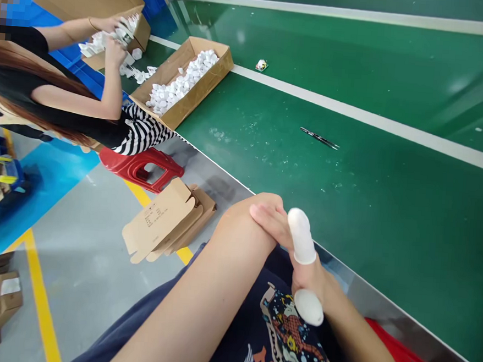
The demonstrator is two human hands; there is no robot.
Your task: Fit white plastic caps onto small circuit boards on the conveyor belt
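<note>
Hands: my operator's left hand (262,200) and right hand (307,276) are together, in front of the torso at the near edge of the table. Fingers of the right lie against the left.
Left grip: palm side and fingers mostly hidden from my feed; I cannot tell whether they curl around anything.
Right grip: thumb and index finger stand apart; I see nothing pinched between them.
Finger sleeves: one smooth white fitted sleeve (302,237) covers the right index finger, a second smooth white fitted sleeve (309,307) covers the right thumb tip.
Tweezers: slim black tweezers-like tool (319,138) lies beyond both hands, touching neither, on the glossy green tabletop (388,208).
Tabletop near tool: pale flecks scattered between the hands and the far white line; farther out, a small white object with coloured bits (262,65).
Tray: shallow open brown cardboard box (206,97), ahead and left of the hands, well apart, holding many small white pieces (186,83).
Co-worker: person in a black top (79,101), farther left, both hands on white parts above another cardboard box.
Floor: red plastic stool (116,164) under the co-worker; flattened brown cardboard cartons (158,216) left of the hands.
Below hands: navy printed shirt (292,339).
</note>
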